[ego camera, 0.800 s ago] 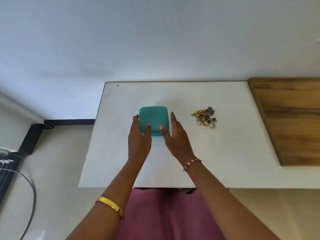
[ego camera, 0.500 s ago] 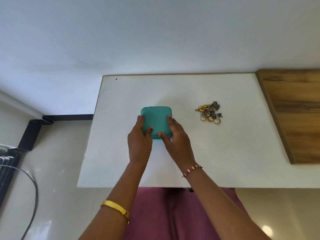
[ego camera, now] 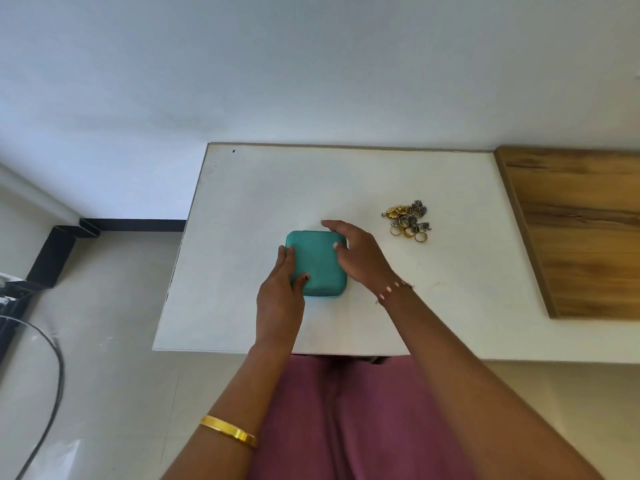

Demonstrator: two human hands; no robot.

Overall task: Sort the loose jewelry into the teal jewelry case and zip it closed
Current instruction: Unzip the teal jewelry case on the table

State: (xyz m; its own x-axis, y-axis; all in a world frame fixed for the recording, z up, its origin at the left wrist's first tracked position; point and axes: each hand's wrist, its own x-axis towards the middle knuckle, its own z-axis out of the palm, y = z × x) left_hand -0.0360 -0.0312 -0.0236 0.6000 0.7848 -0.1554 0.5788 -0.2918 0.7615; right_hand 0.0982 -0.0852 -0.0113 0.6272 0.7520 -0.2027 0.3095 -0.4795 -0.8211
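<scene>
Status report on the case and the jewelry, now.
Left hand rests on teal case, near-left side; right hand at its far-right corner, grip unclear. Case shut, flat on white table. Loose jewelry piled to the right, untouched. Nothing in the way.
</scene>
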